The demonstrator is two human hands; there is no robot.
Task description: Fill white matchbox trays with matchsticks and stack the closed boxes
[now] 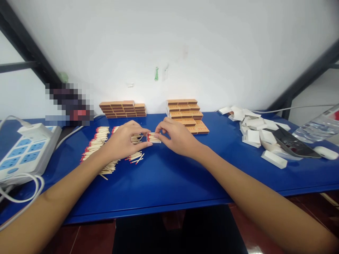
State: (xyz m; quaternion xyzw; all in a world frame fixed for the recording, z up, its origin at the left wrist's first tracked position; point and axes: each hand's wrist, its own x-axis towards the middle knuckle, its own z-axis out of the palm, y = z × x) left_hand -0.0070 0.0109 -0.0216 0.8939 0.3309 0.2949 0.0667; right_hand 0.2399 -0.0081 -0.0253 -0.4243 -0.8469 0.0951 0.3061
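A small matchbox tray [154, 138], filled with red-tipped matches, lies between my two hands over the blue table. My left hand [127, 139] curves around its left end, thumb and fingertips pinching that end. At the other end, my right hand [173, 135] has its thumb and fingers closed at the tray's edge, on or beside the matches. Loose matches [97, 146] lie in a long heap left of and partly beneath my left hand. A smaller group of matches [136, 156] sits just under that hand, some of it hidden by the fingers.
Stacked matchboxes [122, 109] stand by the wall at left, and a stepped stack of matchboxes [185, 113] at right. White paper trays [254, 123] pile up at far right, near a dark tablet-like object [293, 143], a mouse [325, 152] and a plastic bottle [317, 123]. A power strip [29, 151] with cables lies left.
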